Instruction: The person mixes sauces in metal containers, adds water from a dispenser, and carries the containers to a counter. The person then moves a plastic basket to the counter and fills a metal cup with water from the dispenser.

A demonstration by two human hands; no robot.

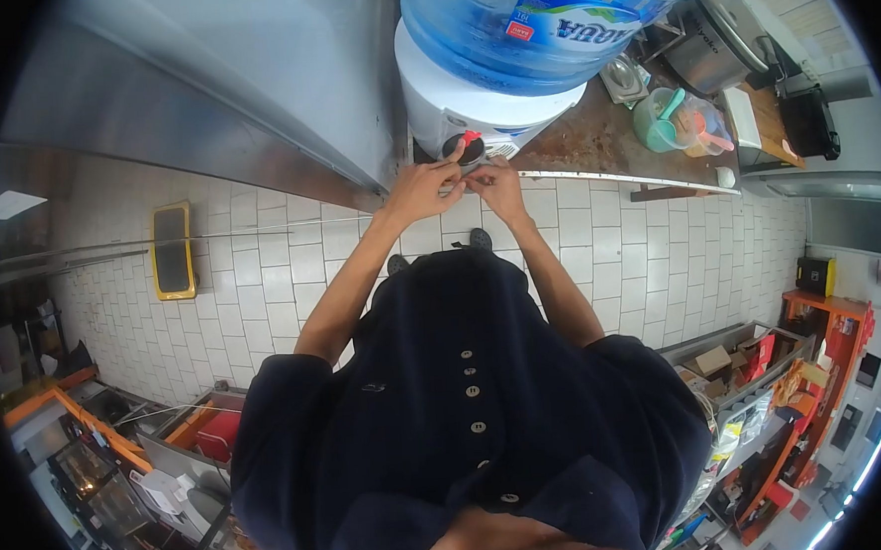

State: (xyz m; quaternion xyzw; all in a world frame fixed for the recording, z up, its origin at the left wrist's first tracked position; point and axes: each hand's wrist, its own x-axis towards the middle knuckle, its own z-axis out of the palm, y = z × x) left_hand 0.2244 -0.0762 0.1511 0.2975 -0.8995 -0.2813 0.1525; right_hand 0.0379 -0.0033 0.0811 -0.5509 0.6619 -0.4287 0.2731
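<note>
A white water dispenser [431, 86] stands at the top centre with a large blue water bottle [488, 33] on it. On its front is a red tap [470, 137] above a dark round opening. My left hand [424, 189] is at the dispenser's front, its index finger reaching up to the red tap and its other fingers curled below. My right hand [498, 186] is just beside it, thumb and fingers pinched together close to the left fingertips. Whatever lies between the fingers is too small to make out.
A metal cabinet [281, 84] rises on the left. Right of the dispenser, a worn counter [573, 139] bears a green plastic cup [658, 124], an orange container [697, 127] and a steel pot [713, 52]. A yellow-edged platform [173, 251] lies on the tiled floor.
</note>
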